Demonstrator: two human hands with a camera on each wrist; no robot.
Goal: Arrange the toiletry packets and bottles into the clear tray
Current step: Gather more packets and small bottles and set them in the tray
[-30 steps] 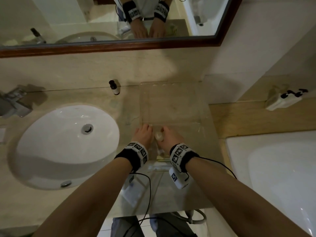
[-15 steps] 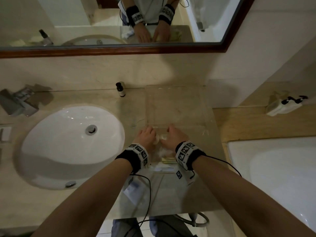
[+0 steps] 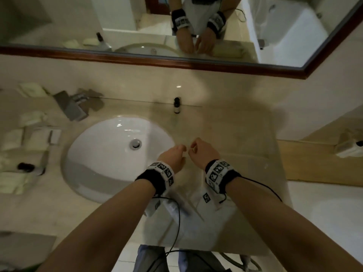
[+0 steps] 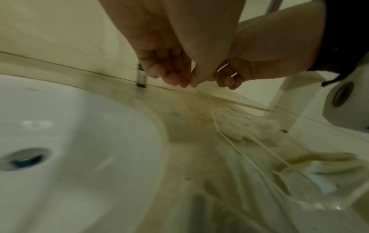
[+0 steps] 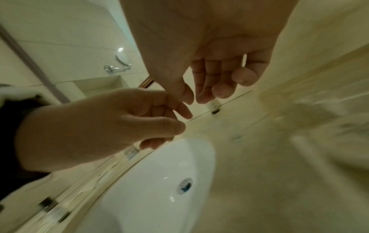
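While both hands are hovering together above table (image 3: 225, 122), left hand (image 3: 173, 157) and right hand (image 3: 202, 152) are carrying nothing, fingers loosely curled. Clear plastic tray (image 4: 229, 100), hard to see, is holding few pale packets (image 4: 249, 127). Small dark-capped bottle (image 3: 177, 105) by wall and white packets (image 3: 17, 138) left of sink are waiting; task seems partly done.

Black wristbands (image 3: 155, 179) with white checker-tag plates, thin black cables.

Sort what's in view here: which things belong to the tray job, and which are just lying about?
Job: clear tray; small bottle by the wall; packets and a bottle left of the sink; both hands, left, right, holding nothing.

Lying about: sink; tap; mirror; bathtub.
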